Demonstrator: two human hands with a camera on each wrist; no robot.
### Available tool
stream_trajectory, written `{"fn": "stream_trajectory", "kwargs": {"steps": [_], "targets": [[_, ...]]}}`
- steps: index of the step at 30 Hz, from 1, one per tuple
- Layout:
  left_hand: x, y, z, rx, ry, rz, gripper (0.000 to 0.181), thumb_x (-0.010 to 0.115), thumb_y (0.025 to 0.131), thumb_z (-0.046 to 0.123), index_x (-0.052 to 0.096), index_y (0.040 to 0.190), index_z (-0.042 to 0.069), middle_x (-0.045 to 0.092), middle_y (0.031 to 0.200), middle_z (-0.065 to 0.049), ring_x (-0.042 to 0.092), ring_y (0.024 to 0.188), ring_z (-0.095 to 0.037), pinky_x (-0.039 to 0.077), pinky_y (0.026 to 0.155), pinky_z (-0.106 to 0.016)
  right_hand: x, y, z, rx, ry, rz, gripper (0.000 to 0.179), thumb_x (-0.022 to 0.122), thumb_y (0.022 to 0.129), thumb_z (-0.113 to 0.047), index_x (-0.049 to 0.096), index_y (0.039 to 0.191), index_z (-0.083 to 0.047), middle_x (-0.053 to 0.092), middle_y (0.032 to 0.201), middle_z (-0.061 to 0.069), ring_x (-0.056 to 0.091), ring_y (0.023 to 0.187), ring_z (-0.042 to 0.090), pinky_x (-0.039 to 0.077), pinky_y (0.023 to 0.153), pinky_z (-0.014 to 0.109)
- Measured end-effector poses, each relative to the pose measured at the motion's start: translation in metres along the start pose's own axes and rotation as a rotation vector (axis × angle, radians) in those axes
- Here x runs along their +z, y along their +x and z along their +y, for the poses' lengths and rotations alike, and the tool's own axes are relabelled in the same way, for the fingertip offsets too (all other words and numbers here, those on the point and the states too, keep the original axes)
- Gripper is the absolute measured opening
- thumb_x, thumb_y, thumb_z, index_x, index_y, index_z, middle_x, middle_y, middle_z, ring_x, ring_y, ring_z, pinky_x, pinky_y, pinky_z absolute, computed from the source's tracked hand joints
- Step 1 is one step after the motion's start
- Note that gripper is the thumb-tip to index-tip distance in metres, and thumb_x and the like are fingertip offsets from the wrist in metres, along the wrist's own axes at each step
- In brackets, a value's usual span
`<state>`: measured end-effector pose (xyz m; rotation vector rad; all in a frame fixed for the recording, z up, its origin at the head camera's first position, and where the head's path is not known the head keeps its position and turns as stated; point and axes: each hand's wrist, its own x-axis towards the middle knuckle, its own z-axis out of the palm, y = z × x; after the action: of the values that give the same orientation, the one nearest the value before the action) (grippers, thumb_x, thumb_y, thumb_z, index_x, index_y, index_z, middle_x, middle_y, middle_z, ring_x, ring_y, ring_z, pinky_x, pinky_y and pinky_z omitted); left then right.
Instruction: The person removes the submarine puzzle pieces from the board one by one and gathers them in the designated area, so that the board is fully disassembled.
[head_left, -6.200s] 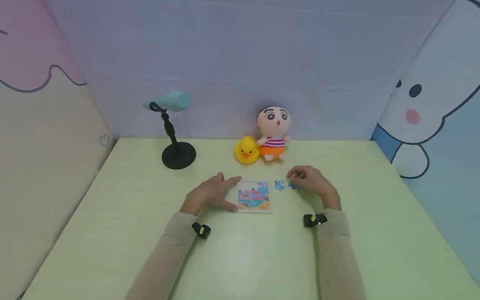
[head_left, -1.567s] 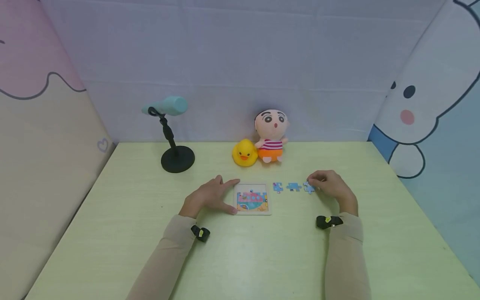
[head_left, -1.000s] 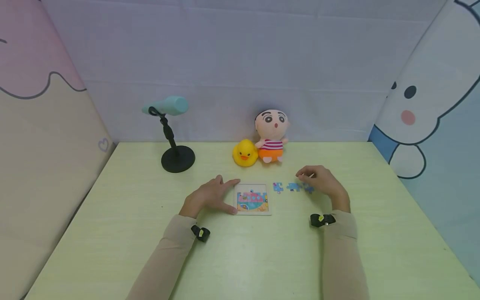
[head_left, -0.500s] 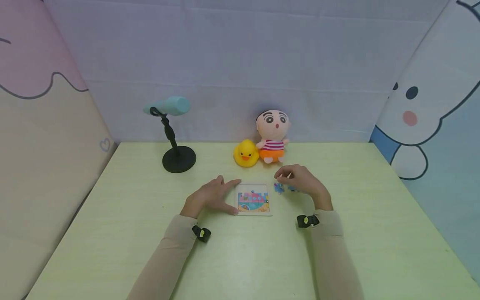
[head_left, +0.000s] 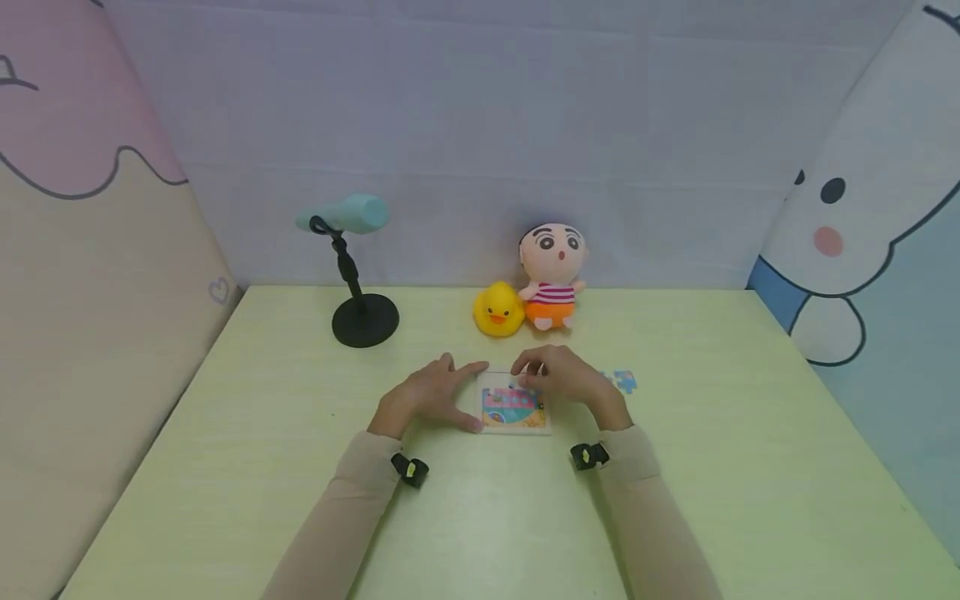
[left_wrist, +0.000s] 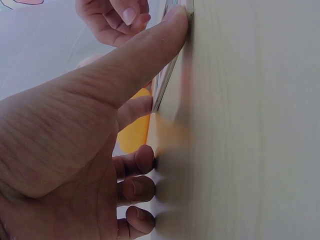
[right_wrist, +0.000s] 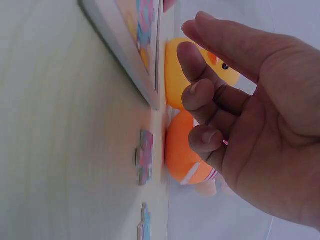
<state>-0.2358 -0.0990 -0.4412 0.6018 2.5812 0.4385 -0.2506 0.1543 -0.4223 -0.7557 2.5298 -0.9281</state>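
A small square jigsaw puzzle in a white frame (head_left: 517,431) lies on the table, its lower part filled with a pink and teal sea picture. My left hand (head_left: 427,396) spans the frame's left side, thumb at the lower corner and index finger at the upper one; in the left wrist view the thumb (left_wrist: 175,22) rests on its edge. Over the upper right of the puzzle is my right hand (head_left: 566,375), fingers loosely bent, nothing visible between thumb and fingers. Loose pieces lie to its right: one blue piece (head_left: 625,382) and, in the right wrist view, a pink-blue piece (right_wrist: 145,157).
Behind the puzzle sit a yellow rubber duck (head_left: 498,310) and a plush doll (head_left: 553,267) in orange shorts. At the back left stands a black round-based stand (head_left: 365,321) bearing a teal tube-shaped thing (head_left: 366,214). A cloth wall (head_left: 465,125) closes off the back.
Blue upper pieces have left the frame and now lie in a row at its right. My right hand has let go of the rightmost piece and moved left over the puzzle. My left hand stays.
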Motion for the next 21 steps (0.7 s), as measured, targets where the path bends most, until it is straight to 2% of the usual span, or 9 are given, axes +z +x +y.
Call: {"fn": "stream_trajectory", "kwargs": {"steps": [8, 12, 18, 21], "targets": [[0.002, -0.001, 0.0, -0.001, 0.018, 0.0, 0.1, 0.08, 0.074, 0.061, 0.032, 0.157, 0.033, 0.043, 0.108, -0.008, 0.049, 0.091, -0.024, 0.042, 0.072, -0.034, 0.021, 0.008, -0.016, -0.037, -0.043, -0.105, 0.02, 0.072, 0.093, -0.01, 0.067, 0.111, -0.004, 0.059, 0.079, -0.001, 0.053, 0.071, 0.013, 0.047, 0.07, 0.026], [0.001, -0.001, 0.0, 0.006, 0.019, 0.004, 0.099, 0.08, 0.074, 0.061, 0.033, 0.157, 0.032, 0.043, 0.107, -0.008, 0.049, 0.09, -0.024, 0.042, 0.07, -0.033, 0.025, 0.009, -0.022, -0.008, -0.033, -0.137, 0.023, 0.074, 0.091, -0.011, 0.064, 0.11, -0.004, 0.057, 0.076, 0.0, 0.052, 0.069, 0.014, 0.045, 0.067, 0.027], [-0.001, -0.002, 0.002, 0.014, 0.018, 0.012, 0.099, 0.08, 0.075, 0.06, 0.033, 0.157, 0.032, 0.043, 0.106, -0.008, 0.048, 0.089, -0.023, 0.04, 0.069, -0.033, 0.025, 0.008, -0.027, 0.059, -0.029, -0.141, 0.029, 0.078, 0.088, -0.012, 0.061, 0.109, -0.005, 0.056, 0.084, 0.003, 0.052, 0.078, 0.017, 0.045, 0.073, 0.03], [-0.003, -0.005, 0.003, 0.01, 0.004, 0.008, 0.098, 0.081, 0.075, 0.06, 0.034, 0.157, 0.032, 0.043, 0.106, -0.009, 0.048, 0.089, -0.024, 0.04, 0.069, -0.033, 0.026, 0.008, -0.029, 0.066, -0.026, -0.148, 0.029, 0.079, 0.088, -0.012, 0.059, 0.109, -0.005, 0.055, 0.085, 0.003, 0.052, 0.078, 0.018, 0.045, 0.073, 0.031]]}}
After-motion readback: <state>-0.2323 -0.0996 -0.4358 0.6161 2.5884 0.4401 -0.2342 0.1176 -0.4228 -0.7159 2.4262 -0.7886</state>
